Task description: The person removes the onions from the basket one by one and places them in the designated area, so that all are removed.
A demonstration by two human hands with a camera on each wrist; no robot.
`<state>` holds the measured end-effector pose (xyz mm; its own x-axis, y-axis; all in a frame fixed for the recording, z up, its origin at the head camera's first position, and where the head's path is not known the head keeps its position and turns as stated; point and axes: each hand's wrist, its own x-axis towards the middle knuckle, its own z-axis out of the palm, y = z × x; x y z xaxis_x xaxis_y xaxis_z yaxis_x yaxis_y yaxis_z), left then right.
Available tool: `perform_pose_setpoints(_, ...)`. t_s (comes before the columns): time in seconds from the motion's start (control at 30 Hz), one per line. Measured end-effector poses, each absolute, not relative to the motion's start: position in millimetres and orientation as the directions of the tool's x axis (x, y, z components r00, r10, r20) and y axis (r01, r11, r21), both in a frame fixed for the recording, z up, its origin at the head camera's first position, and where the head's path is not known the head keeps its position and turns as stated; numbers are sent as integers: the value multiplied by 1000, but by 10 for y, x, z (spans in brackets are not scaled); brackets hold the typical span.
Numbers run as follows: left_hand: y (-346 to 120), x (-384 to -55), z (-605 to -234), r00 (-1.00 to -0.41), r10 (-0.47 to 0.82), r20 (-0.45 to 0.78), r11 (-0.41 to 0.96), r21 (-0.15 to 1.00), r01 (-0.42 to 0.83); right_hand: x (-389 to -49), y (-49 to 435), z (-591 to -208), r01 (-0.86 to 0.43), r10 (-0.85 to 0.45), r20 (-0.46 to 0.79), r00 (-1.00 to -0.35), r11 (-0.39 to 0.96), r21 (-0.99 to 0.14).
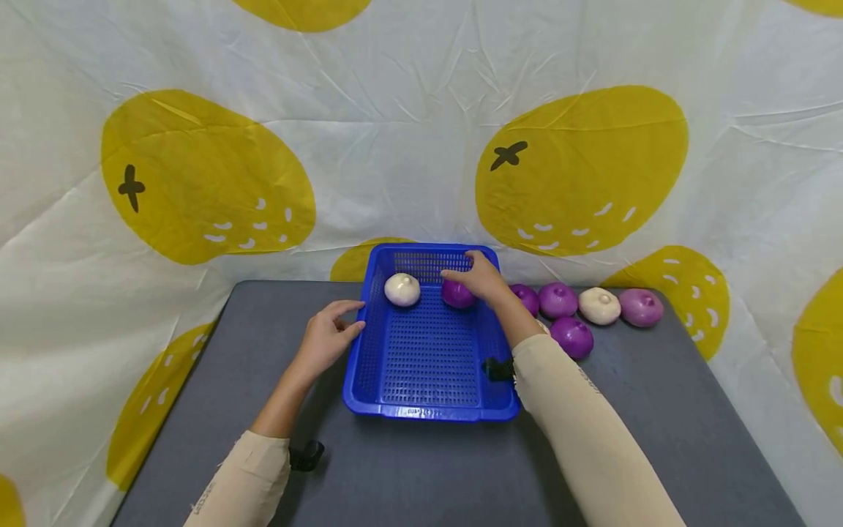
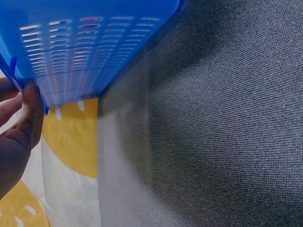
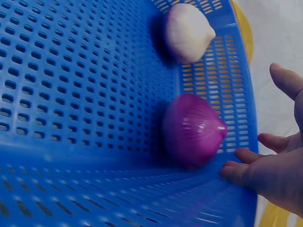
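Observation:
A blue plastic basket (image 1: 431,413) with slotted walls stands on the grey table. Inside it, toward the back, lie a white onion (image 1: 402,290) on the left and a purple onion (image 1: 457,294) on the right. My right hand (image 1: 482,278) hovers over the basket's back right corner, close to the purple onion. In the right wrist view the fingers (image 3: 239,172) are spread and the purple onion rests apart from them. At the basket's left side, my left hand (image 1: 327,337) has its fingertips right at the rim, fingers loosely bent and the thumb apart.
Right of the basket sit more onions: several purple ones, such as a purple onion (image 1: 571,337) in front, and a white onion (image 1: 599,306) in the back row. One pale onion is mostly hidden by the right forearm. A lemon-print cloth (image 1: 408,183) hangs behind the table (image 1: 421,476).

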<state>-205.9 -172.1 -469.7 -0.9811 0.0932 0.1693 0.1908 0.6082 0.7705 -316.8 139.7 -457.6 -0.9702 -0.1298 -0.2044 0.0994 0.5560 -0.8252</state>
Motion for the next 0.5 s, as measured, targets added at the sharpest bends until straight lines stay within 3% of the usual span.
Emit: perform_pose_setpoints(0.5, -1672, -2041, -4704, -983, 93, 160, 593, 784, 184, -3086, 1337, -4853, 128, -77, -205, -976, 558, -820)
